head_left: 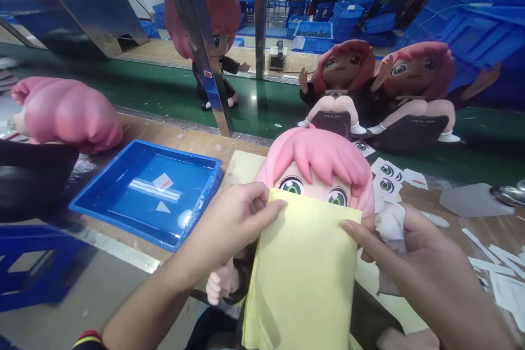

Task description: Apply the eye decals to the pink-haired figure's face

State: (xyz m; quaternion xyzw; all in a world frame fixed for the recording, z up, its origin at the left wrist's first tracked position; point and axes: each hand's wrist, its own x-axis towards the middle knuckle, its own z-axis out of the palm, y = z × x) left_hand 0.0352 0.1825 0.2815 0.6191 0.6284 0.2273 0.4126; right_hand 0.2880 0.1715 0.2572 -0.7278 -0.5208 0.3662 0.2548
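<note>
A pink-haired doll [318,161] with green eyes lies in front of me, its lower face and body covered by a yellow cloth [301,273]. My left hand [229,224] pinches the cloth's upper left corner beside the doll's cheek. My right hand [414,260] presses the cloth's upper right edge with a finger and holds a crumpled white wipe [389,224]. One small doll hand [219,284] sticks out below my left wrist.
A blue tray [150,191] with water and paper strips sits at the left. Eye sticker sheets [388,178] and white paper scraps [496,268] lie at the right. Two seated dolls [381,93] and one standing doll [215,22] are on the green conveyor [156,93]. A pink wig piece [68,112] lies at far left.
</note>
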